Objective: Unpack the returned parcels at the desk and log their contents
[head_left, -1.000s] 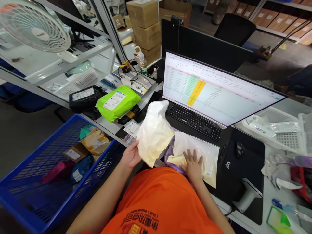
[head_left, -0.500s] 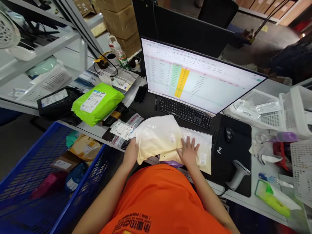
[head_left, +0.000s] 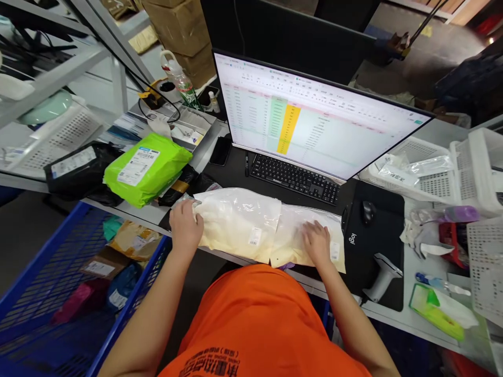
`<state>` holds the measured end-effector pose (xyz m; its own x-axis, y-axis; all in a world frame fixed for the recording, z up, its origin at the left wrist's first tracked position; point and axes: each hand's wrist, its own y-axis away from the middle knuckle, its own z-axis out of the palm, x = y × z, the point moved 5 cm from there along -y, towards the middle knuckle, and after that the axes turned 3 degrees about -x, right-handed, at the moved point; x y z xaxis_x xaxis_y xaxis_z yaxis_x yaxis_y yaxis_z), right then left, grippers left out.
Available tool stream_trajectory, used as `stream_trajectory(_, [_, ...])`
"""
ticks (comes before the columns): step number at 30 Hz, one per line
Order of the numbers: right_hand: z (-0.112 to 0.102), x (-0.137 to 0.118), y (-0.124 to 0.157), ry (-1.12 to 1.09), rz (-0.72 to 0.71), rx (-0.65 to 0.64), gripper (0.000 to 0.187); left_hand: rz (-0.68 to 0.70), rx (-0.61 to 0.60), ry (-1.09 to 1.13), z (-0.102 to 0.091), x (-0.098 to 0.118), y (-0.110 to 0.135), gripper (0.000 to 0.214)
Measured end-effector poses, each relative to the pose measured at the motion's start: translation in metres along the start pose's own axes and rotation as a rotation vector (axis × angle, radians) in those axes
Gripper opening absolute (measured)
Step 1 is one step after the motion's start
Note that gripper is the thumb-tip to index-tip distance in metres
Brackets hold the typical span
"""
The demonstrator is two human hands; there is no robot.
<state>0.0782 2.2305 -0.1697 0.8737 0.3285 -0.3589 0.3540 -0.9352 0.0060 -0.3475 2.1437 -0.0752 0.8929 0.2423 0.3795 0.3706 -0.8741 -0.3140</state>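
Two clear plastic bags with pale cream cloth inside lie side by side at the desk's front edge, below the keyboard (head_left: 294,178). My left hand (head_left: 185,226) rests on the left end of the left bag (head_left: 239,222), fingers curled over its edge. My right hand (head_left: 316,242) lies flat with fingers spread on the right bag (head_left: 293,235). Each bag carries a small white barcode sticker. A bit of purple material peeks out under the bags near my orange shirt.
A monitor (head_left: 314,118) with a spreadsheet stands behind the keyboard. A green parcel (head_left: 145,167) and a black parcel (head_left: 74,167) lie at the left. A blue crate (head_left: 47,293) with parcels sits below left. A mouse (head_left: 367,211), scanner (head_left: 379,280) and white baskets (head_left: 471,173) are at the right.
The left bag was held up in the air, then laid down flat on the desk beside the right bag. My left hand moved onto its left end; my right hand stayed pressing the right bag.
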Motion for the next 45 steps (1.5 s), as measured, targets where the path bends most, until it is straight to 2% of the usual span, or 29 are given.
stream_trajectory(2, [-0.017,0.003,-0.027,-0.147,0.041,0.019,0.043,0.092,0.021,0.069,0.005,0.038,0.000,0.035])
stream_trajectory(4, [-0.024,0.000,-0.062,-0.204,0.040,-0.042,0.043,0.204,-0.053,0.135,0.026,0.081,0.001,0.028])
stream_trajectory(8, [-0.007,-0.027,-0.126,-0.215,-0.038,-0.281,0.032,0.388,-0.284,0.213,0.084,0.151,0.007,0.023])
stream_trajectory(11, [0.004,-0.045,-0.144,-0.216,-0.052,-0.370,0.019,0.441,-0.403,0.242,0.106,0.176,0.009,0.025])
stream_trajectory(14, [-0.010,-0.043,-0.131,-0.204,-0.041,-0.356,0.015,0.418,-0.440,0.315,0.104,0.178,0.004,0.025])
stream_trajectory(16, [-0.033,-0.033,-0.112,-0.226,-0.053,-0.301,0.015,0.352,-0.466,0.412,0.101,0.173,-0.001,0.024])
stream_trajectory(18, [-0.059,-0.023,-0.088,-0.317,-0.093,-0.240,0.011,0.295,-0.504,0.539,0.100,0.174,-0.005,0.032])
stream_trajectory(20, [-0.081,-0.018,-0.065,-0.435,-0.127,-0.195,0.009,0.306,-0.549,0.673,0.101,0.184,-0.006,0.047])
stream_trajectory(21, [-0.088,-0.018,-0.056,-0.484,-0.138,-0.184,0.012,0.334,-0.579,0.741,0.102,0.192,-0.005,0.048])
stream_trajectory(24, [-0.099,-0.029,-0.037,-0.594,-0.175,-0.165,0.026,0.387,-0.687,0.886,0.105,0.218,0.003,0.023])
stream_trajectory(27, [-0.101,-0.051,-0.032,-0.680,-0.241,-0.098,0.030,0.386,-0.729,0.890,0.103,0.231,0.012,0.031])
stream_trajectory(31, [-0.100,-0.073,-0.034,-0.591,-0.325,-0.064,0.028,0.408,-0.721,0.834,0.094,0.227,0.019,0.035])
stream_trajectory(34, [-0.099,-0.064,-0.037,-0.421,-0.354,-0.109,0.024,0.352,-0.695,0.854,0.082,0.205,0.015,0.038])
stream_trajectory(36, [-0.103,-0.038,-0.040,-0.330,-0.306,-0.096,0.022,0.274,-0.655,0.858,0.071,0.180,0.007,0.039])
stream_trajectory(39, [-0.110,0.023,-0.043,-0.246,-0.128,-0.023,0.023,0.096,-0.540,0.817,0.053,0.130,-0.007,0.036])
stream_trajectory(41, [-0.112,0.060,-0.040,-0.228,-0.034,-0.009,0.024,-0.003,-0.529,0.774,0.047,0.102,-0.011,0.035])
stream_trajectory(43, [-0.108,0.081,-0.036,-0.206,0.015,-0.024,0.027,-0.061,-0.593,0.745,0.051,0.087,-0.011,0.036])
stream_trajectory(45, [-0.103,0.087,-0.034,-0.128,0.054,-0.006,0.028,-0.090,-0.634,0.741,0.061,0.086,-0.010,0.039])
